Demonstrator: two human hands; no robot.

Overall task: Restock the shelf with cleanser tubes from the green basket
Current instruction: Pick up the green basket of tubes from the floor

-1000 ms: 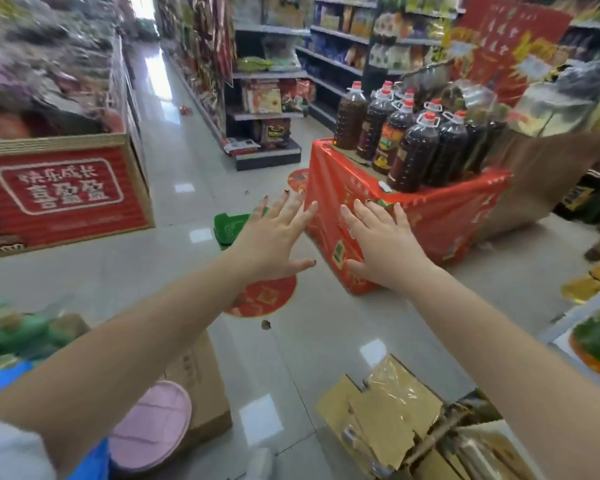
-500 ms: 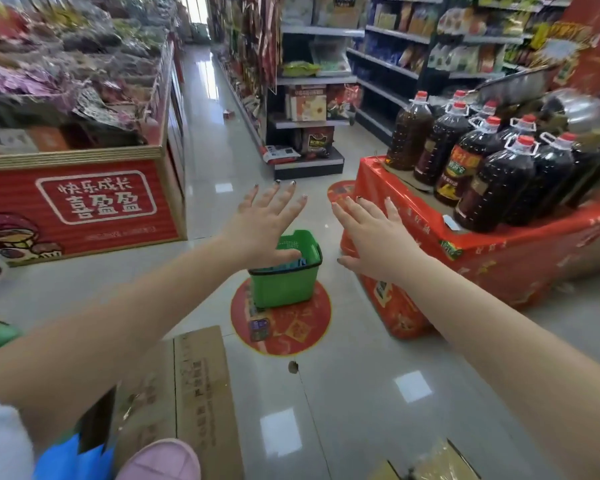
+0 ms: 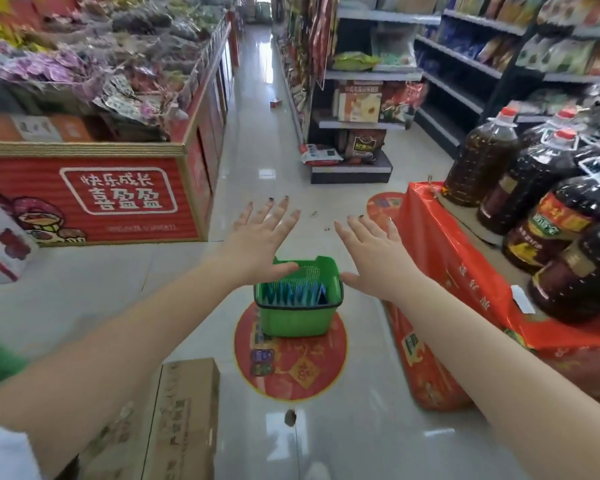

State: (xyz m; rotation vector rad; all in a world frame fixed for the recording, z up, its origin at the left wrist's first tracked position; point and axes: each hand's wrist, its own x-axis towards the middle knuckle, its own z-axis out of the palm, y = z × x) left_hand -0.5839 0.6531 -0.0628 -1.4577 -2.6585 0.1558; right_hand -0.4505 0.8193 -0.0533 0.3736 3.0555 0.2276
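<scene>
While both hands reach forward with fingers spread wide and holding nothing, the left hand and right hand hover above the green basket, which sits on a red floor sticker with the blue cleanser tubes standing inside. A careless lift could tip the tubes out, or an elbow could knock the oil bottles close on the right.

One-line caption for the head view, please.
Both open hands, left hand and right hand, reach toward a green basket of cleanser tubes on the shop floor.
</scene>
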